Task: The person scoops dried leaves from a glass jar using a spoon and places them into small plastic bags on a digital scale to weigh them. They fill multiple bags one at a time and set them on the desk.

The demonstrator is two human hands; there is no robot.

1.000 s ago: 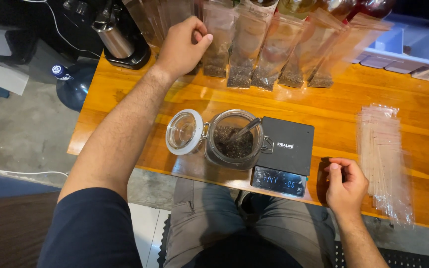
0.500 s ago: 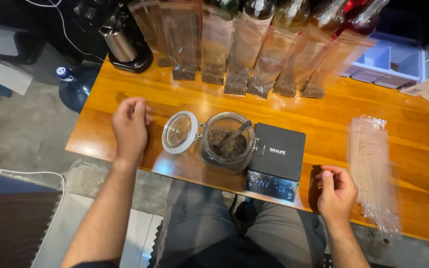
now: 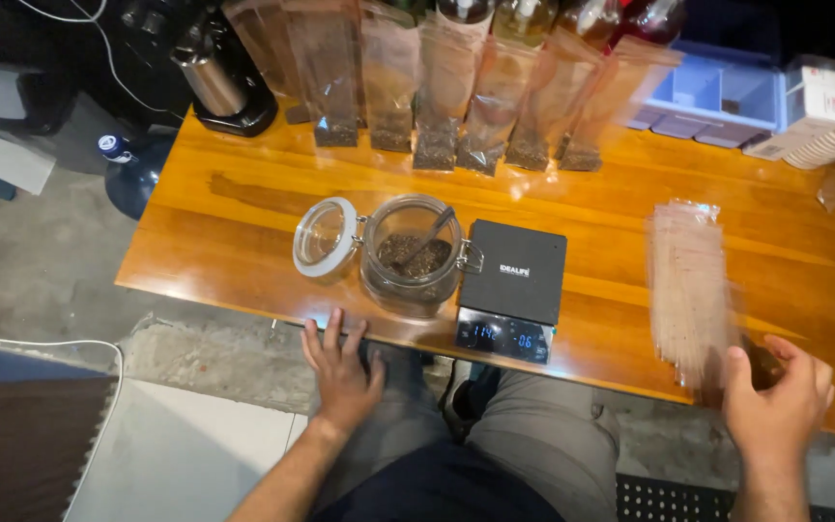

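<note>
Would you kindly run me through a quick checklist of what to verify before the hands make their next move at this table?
1. Glass jar open, hinged lid swung aside to its left: ok.
2. Spoon handle sticking out of the jar, easy to grasp: ok.
3. Scale switched on, display lit, platform bare: ok.
4. Left hand free, resting at the table edge in front of the jar: ok.
5. Right hand at the near end of the stack of clear bags; whether it grips one: cannot tell, blurred.
6. Filled bags standing upright along the far side: ok.
</note>
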